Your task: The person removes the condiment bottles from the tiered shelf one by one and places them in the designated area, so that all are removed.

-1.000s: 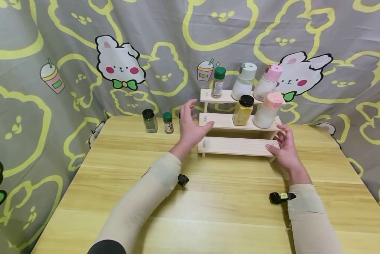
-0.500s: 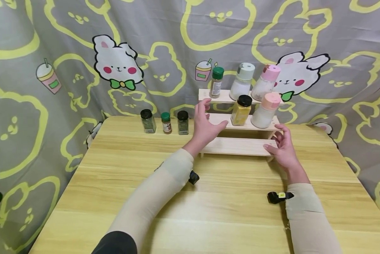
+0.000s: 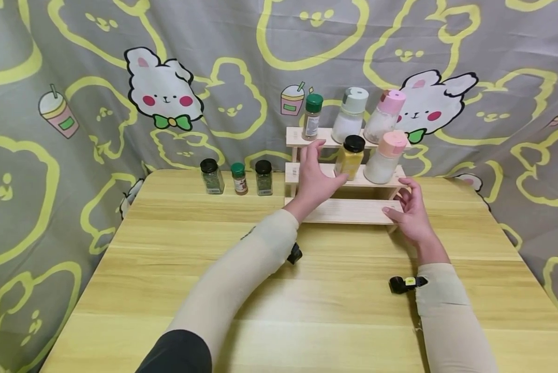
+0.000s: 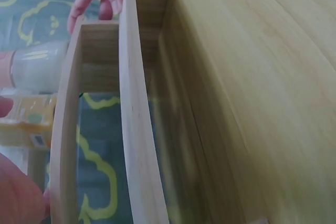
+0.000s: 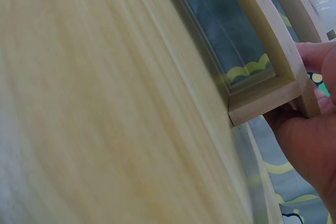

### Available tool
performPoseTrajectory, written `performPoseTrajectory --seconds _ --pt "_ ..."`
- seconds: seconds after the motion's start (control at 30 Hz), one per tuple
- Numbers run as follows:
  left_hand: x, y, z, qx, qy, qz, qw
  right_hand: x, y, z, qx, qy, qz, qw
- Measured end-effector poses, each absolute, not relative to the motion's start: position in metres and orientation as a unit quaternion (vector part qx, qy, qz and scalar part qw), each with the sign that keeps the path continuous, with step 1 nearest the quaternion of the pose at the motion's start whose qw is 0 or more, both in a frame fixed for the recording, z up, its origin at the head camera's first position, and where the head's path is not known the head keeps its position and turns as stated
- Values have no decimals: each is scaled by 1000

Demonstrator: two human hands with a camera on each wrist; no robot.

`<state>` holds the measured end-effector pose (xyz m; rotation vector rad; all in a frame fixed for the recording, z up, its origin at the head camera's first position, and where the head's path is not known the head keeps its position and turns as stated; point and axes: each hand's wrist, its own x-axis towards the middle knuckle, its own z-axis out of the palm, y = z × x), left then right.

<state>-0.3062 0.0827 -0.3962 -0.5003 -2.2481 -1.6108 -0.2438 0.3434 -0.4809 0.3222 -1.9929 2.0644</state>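
Note:
A three-tier wooden rack (image 3: 349, 211) stands at the back of the table. My right hand (image 3: 415, 217) grips its right end, thumb on the lowest shelf and fingers by the side support. My left hand (image 3: 317, 181) reaches across the rack's left part, fingers spread, with the thumb close to a yellow spice jar (image 3: 350, 161) with a black lid on the middle shelf; whether it touches the jar cannot be told. Beside that jar is a shaker with a peach lid (image 3: 383, 159). In the left wrist view, a gap shows between the left hand (image 4: 21, 195) and the yellow jar (image 4: 26, 129).
On the top shelf stand a green-lidded spice bottle (image 3: 312, 118), a shaker with a pale green lid (image 3: 350, 116) and a pink-lidded shaker (image 3: 385, 116). Left of the rack, two black-lidded jars (image 3: 212, 177) flank a small green-lidded bottle (image 3: 239, 179). A patterned curtain (image 3: 241, 52) hangs behind.
My left hand has moved right, from beside the rack's left end to near the yellow jar, uncovering the black-lidded jar on the table. The right hand keeps its hold on the rack.

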Motion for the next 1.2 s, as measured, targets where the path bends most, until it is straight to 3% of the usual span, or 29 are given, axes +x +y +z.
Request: performPoseTrajectory --seconds 0.53,0.87,1.2 --pt "-304 134 -389 -100 -819 -540 163 -243 343 -473 101 -684 712 120" --pt "-305 140 -395 -86 -819 -519 228 -241 341 -470 101 -682 715 118" --pt "-304 136 -398 -101 -821 -511 235 -243 342 -476 106 -677 719 116"
